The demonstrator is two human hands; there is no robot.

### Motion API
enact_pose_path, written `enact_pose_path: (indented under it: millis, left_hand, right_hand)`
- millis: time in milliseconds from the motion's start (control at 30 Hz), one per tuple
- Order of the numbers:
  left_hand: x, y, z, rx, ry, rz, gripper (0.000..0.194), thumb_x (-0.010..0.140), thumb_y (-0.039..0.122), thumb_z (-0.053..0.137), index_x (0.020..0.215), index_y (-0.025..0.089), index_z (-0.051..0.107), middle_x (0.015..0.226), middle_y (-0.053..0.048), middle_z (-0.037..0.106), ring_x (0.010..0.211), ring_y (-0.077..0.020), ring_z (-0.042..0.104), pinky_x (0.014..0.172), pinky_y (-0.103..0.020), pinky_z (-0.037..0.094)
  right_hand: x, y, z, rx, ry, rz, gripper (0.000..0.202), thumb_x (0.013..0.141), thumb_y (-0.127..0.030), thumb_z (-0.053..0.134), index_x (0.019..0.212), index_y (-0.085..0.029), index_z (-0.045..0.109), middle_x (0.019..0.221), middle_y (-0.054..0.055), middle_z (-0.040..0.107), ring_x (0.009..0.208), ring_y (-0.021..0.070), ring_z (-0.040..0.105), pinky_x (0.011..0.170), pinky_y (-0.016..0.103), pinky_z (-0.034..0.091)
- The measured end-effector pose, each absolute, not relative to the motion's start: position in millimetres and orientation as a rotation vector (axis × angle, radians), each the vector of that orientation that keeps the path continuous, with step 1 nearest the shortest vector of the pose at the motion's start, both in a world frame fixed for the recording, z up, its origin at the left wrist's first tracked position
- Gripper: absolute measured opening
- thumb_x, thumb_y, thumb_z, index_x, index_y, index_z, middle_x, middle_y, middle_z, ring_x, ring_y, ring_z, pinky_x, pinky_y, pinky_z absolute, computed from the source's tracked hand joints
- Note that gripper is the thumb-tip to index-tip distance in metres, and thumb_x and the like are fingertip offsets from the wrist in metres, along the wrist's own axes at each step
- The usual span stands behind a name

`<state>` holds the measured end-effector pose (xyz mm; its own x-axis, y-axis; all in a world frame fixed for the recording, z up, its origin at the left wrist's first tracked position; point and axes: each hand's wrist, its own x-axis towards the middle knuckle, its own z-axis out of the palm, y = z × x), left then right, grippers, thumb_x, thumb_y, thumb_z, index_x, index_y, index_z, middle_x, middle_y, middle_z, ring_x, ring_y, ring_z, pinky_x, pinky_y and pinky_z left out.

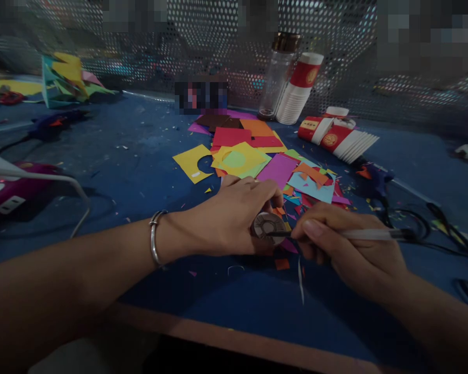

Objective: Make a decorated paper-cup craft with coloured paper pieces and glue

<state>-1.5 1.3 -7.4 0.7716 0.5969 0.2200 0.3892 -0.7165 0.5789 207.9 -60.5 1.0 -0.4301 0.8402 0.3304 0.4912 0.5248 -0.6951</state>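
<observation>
My left hand point(237, 210) is closed around the edge of a small round pale piece point(268, 223), with the fingers curled over its far side. Dark lines mark its face: a ring in the middle and short strokes spreading outward. Whether it is a flat disc or the end of something deeper, I cannot tell. Pinched in my right hand point(343, 244) is a pen point(370, 235) with a clear barrel and a black end. Its dark tip lies over the face of the round piece.
Coloured paper sheets point(278, 170) and scraps spread beyond my hands. Behind them stand a glass bottle point(276, 78) and stacked paper cups point(299, 91); more cups point(335, 136) lie sideways. Glue guns point(376, 179) with cables are at both sides, a purple device point(19, 187) at left.
</observation>
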Motion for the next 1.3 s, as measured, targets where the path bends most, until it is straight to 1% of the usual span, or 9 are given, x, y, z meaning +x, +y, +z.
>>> enact_pose_path:
  millis: [133, 300, 400, 533, 700, 933, 1133, 1300]
  left_hand:
    - [-1.2, 1.7, -8.5, 2.456, 0.736, 0.556, 0.044, 0.072, 0.041, 0.075, 0.106, 0.021, 0.054, 0.101, -0.003, 0.066, 0.094, -0.0243, 0.059, 0.087, -0.037, 0.037]
    - [-0.9, 1.7, -8.1, 2.465, 0.752, 0.557, 0.045, 0.073, 0.043, 0.075, 0.106, 0.020, 0.055, 0.099, -0.002, 0.067, 0.092, -0.0233, 0.059, 0.087, -0.037, 0.034]
    - [-1.3, 0.9, -8.1, 2.460, 0.751, 0.559, 0.048, 0.073, 0.046, 0.076, 0.107, 0.020, 0.055, 0.099, -0.002, 0.066, 0.094, -0.0230, 0.059, 0.087, -0.037, 0.033]
    - [-2.0, 0.2, -9.2, 2.450, 0.755, 0.559, 0.053, 0.071, 0.049, 0.079, 0.109, 0.020, 0.055, 0.100, -0.001, 0.065, 0.096, -0.0223, 0.058, 0.088, -0.037, 0.033]
    - [-2.1, 0.9, -9.8, 2.466, 0.760, 0.537, 0.050, 0.072, 0.046, 0.078, 0.110, 0.021, 0.056, 0.103, -0.001, 0.064, 0.097, -0.0233, 0.057, 0.087, -0.037, 0.034]
    - [-1.4, 1.5, -9.0, 2.459, 0.746, 0.519, 0.050, 0.072, 0.045, 0.077, 0.110, 0.021, 0.057, 0.105, -0.002, 0.063, 0.100, -0.0241, 0.056, 0.087, -0.037, 0.035]
    - [-1.5, 1.4, -9.0, 2.469, 0.741, 0.527, 0.044, 0.074, 0.041, 0.075, 0.108, 0.022, 0.057, 0.105, -0.002, 0.063, 0.101, -0.0243, 0.056, 0.088, -0.037, 0.035]
    - [-2.0, 1.7, -8.2, 2.468, 0.739, 0.509, 0.046, 0.074, 0.045, 0.074, 0.110, 0.022, 0.056, 0.109, -0.003, 0.064, 0.104, -0.0259, 0.056, 0.089, -0.038, 0.035]
  right_hand:
    - [209.2, -61.6, 1.9, -1.094, -2.083, 0.666, 0.026, 0.097, -0.013, 0.046, 0.076, -0.021, 0.060, 0.057, -0.004, 0.057, 0.044, 0.0081, 0.052, 0.045, 0.022, 0.042]
    - [212.1, -61.1, 1.4, -1.090, -2.069, 0.692, 0.025, 0.098, -0.016, 0.047, 0.079, -0.021, 0.062, 0.056, -0.004, 0.058, 0.043, 0.0083, 0.052, 0.046, 0.023, 0.043]
    - [213.5, -60.8, 1.1, -1.127, -2.056, 0.685, 0.027, 0.099, -0.018, 0.046, 0.077, -0.021, 0.062, 0.054, -0.004, 0.058, 0.042, 0.0088, 0.052, 0.046, 0.023, 0.043]
    - [214.5, -60.8, 0.2, -1.171, -2.044, 0.668, 0.029, 0.099, -0.017, 0.046, 0.075, -0.022, 0.061, 0.054, -0.004, 0.058, 0.043, 0.0088, 0.052, 0.046, 0.023, 0.043]
    - [214.7, -59.7, -2.0, -1.161, -2.009, 0.662, 0.029, 0.099, -0.015, 0.046, 0.077, -0.022, 0.062, 0.056, -0.004, 0.058, 0.044, 0.0086, 0.053, 0.047, 0.023, 0.043]
    - [212.0, -57.4, -2.1, -1.146, -2.008, 0.587, 0.032, 0.098, -0.013, 0.046, 0.070, -0.022, 0.059, 0.055, -0.003, 0.058, 0.043, 0.0090, 0.051, 0.050, 0.026, 0.044]
    - [211.8, -56.4, -5.3, -1.186, -2.025, 0.550, 0.027, 0.098, -0.016, 0.047, 0.075, -0.022, 0.061, 0.055, -0.004, 0.059, 0.043, 0.0097, 0.051, 0.047, 0.025, 0.043]
    - [209.6, -57.2, -5.2, -1.200, -2.051, 0.531, 0.027, 0.098, -0.018, 0.047, 0.076, -0.021, 0.061, 0.058, -0.003, 0.059, 0.045, 0.0089, 0.052, 0.047, 0.023, 0.042]
